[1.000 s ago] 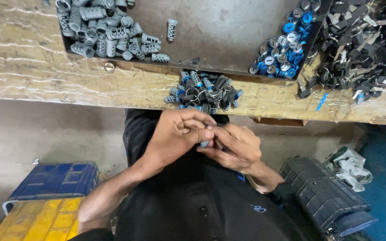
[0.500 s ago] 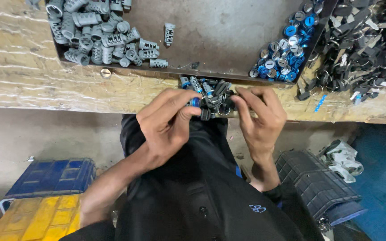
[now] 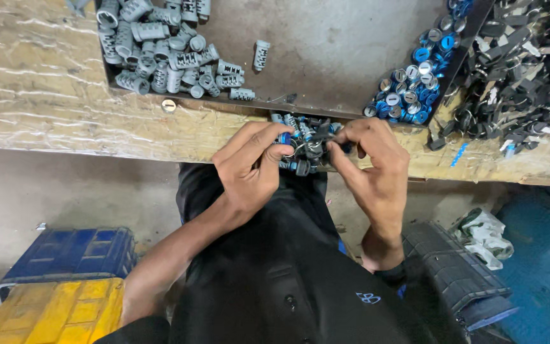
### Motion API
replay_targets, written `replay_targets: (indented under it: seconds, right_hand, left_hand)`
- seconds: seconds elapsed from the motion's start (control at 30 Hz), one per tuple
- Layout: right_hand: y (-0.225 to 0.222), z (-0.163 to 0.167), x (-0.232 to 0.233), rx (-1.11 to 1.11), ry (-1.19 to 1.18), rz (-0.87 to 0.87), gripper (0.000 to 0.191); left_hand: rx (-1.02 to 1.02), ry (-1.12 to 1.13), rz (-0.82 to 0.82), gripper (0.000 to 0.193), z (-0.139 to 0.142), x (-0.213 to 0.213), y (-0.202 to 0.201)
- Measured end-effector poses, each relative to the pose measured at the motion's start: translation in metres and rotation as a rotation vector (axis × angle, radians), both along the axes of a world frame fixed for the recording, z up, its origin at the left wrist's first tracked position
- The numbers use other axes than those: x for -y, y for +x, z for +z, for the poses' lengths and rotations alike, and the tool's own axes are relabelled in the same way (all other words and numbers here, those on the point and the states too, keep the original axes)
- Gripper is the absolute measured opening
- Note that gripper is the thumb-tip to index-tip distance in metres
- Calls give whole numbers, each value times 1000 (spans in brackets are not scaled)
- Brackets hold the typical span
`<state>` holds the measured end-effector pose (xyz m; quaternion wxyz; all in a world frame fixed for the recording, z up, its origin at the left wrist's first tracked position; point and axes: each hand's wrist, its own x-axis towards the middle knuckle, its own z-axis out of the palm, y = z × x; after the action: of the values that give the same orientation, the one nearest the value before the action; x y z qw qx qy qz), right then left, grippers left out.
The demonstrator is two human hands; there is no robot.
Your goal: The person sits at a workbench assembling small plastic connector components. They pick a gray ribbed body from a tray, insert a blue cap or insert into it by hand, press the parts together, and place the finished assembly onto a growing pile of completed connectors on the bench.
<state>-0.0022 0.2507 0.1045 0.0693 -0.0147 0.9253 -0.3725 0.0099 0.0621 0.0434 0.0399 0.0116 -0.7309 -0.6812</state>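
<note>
Small pile at the edge: blue-capped lock cylinders with key rings [image 3: 305, 143], heaped on the near edge of the wooden surface [image 3: 46, 108], between the two hands.
Left hand [image 3: 249, 167]: fingers curled into the left side of the pile; thumb and forefinger pinch one blue-capped piece [image 3: 283, 137], grip closed on it.
Right hand [image 3: 372, 164]: fingers bent down onto the right side of the same pile; fingertips closed on a dark part there, too small to identify.
Metal tray [image 3: 326, 51]: dark, flat, set into the surface just beyond the pile.
Grey cylinder housings [image 3: 160, 51]: a loose heap in the tray's far left corner; one stray housing [image 3: 261, 55] stands apart to their right.
Blue-faced cylinders [image 3: 408, 89]: a band along the tray's right rim.
Black keys on rings [image 3: 517, 64]: a large tangle on the surface, right of the tray.
Coin-like disc [image 3: 169, 106]: on the wood at the tray's near left rim.
Blue crate [image 3: 65, 255] and yellow crate [image 3: 52, 312]: on the floor at lower left, touching.
Dark ribbed case [image 3: 453, 274]: on the floor at lower right, with a crumpled white cloth [image 3: 482, 236] beside it.
</note>
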Motion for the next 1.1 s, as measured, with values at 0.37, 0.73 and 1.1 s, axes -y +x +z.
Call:
replay_targets:
  seconds: [0.37,0.73,1.1]
  right_hand:
    - [2,11,38,-77,-216,112,26]
    - [4,-5,57,-183,-244,-148,29]
    - [7,1,47,-405,-116,90,31]
  left_hand:
    - [149,232,-64,13,-12,13,-1]
    - [126,324,-128,13,-22,18,-4]
    - [190,416,-112,19,-20,12,-7]
